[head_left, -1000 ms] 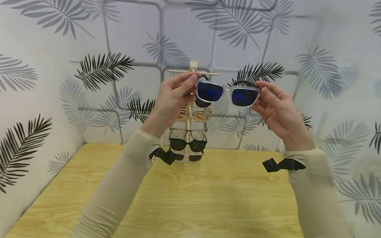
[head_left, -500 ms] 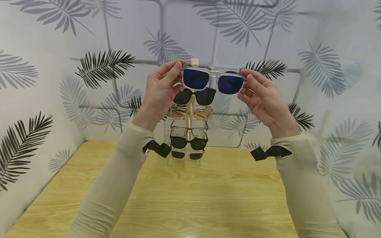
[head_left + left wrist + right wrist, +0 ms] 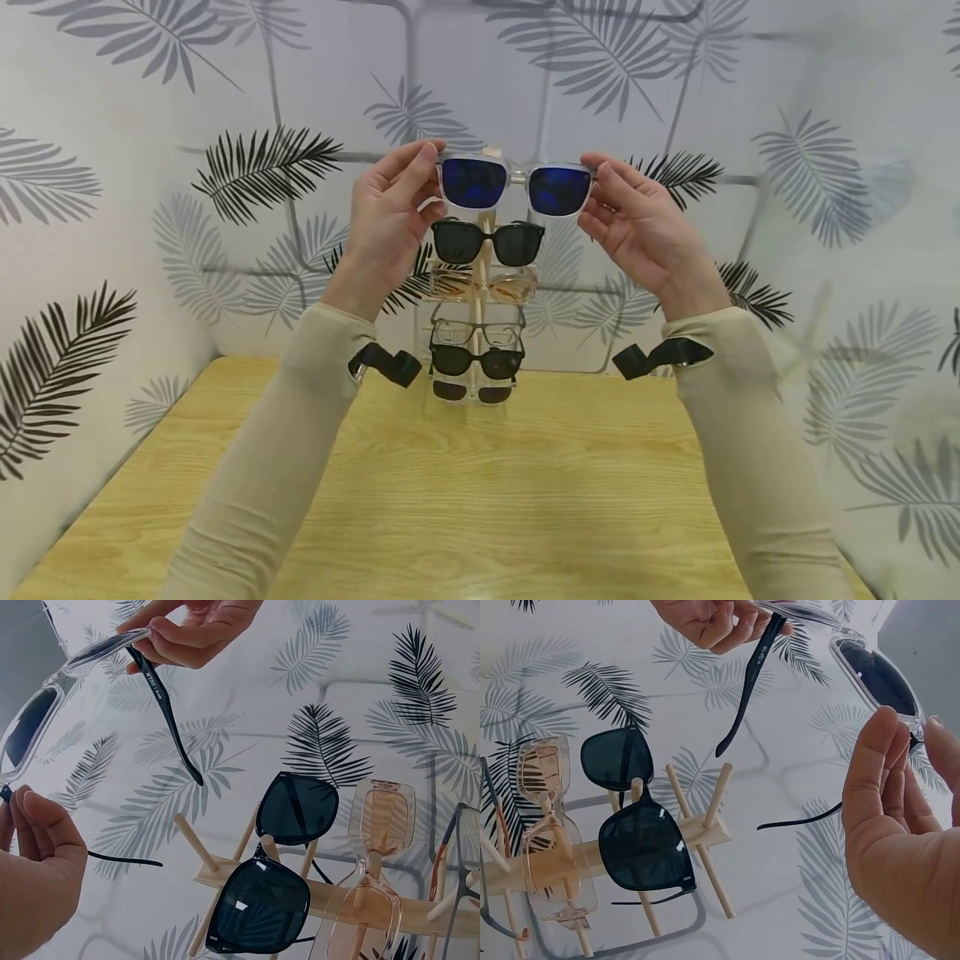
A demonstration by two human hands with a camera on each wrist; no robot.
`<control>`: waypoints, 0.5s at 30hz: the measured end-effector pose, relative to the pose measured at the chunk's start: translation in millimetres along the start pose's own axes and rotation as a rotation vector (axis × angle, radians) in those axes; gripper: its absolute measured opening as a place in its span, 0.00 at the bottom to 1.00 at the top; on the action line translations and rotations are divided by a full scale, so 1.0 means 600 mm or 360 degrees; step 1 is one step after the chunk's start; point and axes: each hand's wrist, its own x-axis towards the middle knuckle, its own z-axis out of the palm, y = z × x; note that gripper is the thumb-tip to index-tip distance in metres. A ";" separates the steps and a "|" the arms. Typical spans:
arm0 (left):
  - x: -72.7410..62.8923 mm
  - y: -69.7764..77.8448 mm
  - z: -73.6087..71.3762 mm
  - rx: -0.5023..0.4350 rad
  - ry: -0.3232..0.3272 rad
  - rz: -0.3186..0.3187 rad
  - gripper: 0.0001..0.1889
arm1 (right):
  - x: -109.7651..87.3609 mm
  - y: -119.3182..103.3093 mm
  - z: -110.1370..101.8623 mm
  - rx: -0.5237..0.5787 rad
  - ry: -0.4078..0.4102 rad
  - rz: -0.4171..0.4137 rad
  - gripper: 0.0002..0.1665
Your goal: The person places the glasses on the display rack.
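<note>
Clear-framed sunglasses (image 3: 557, 191) with dark blue lenses are held up between both hands, in front of the top of a wooden eyewear stand (image 3: 480, 310). My left hand (image 3: 386, 221) pinches the frame's left end; my right hand (image 3: 637, 221) pinches the right end. Both wrist views show the black temples unfolded and pointing toward the stand; one temple (image 3: 166, 712) hangs from the far hinge in the left wrist view. Just below the held pair, black sunglasses (image 3: 517, 243) sit on the stand. In the right wrist view the stand's end pegs (image 3: 718, 796) are bare.
Below the black pair the stand carries amber-tinted glasses (image 3: 512, 287), thin-framed eyeglasses (image 3: 501, 335), more black sunglasses (image 3: 501, 364) and a clear-framed dark pair (image 3: 494, 395). It stands at the back of a wooden table (image 3: 495, 492), before a leaf-patterned wall (image 3: 675, 75).
Both hands have carried the clear-framed sunglasses left and upward, from the right of the stand to in front of its top. The black pair below has come into full view.
</note>
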 end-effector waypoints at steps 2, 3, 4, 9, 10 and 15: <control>0.004 -0.002 -0.003 -0.0002 0.0010 0.0011 0.07 | 0.005 0.001 -0.001 -0.0022 0.0011 0.0006 0.12; 0.005 -0.003 -0.004 -0.0005 0.0013 0.0016 0.07 | 0.007 0.002 -0.001 -0.0022 0.0017 0.0010 0.11; 0.007 -0.004 -0.005 0.0009 0.0017 0.0027 0.07 | 0.010 0.002 -0.001 -0.0021 0.0023 0.0017 0.11; 0.012 -0.008 -0.011 0.0026 0.0041 0.0049 0.07 | 0.019 0.006 -0.003 -0.0046 0.0050 0.0038 0.11; 0.013 -0.008 -0.012 0.0026 0.0050 0.0051 0.07 | 0.021 0.007 -0.003 -0.0059 0.0055 0.0042 0.11; 0.017 -0.008 -0.016 -0.0018 0.0074 0.0033 0.07 | 0.027 0.009 -0.001 -0.0119 0.0104 0.0051 0.13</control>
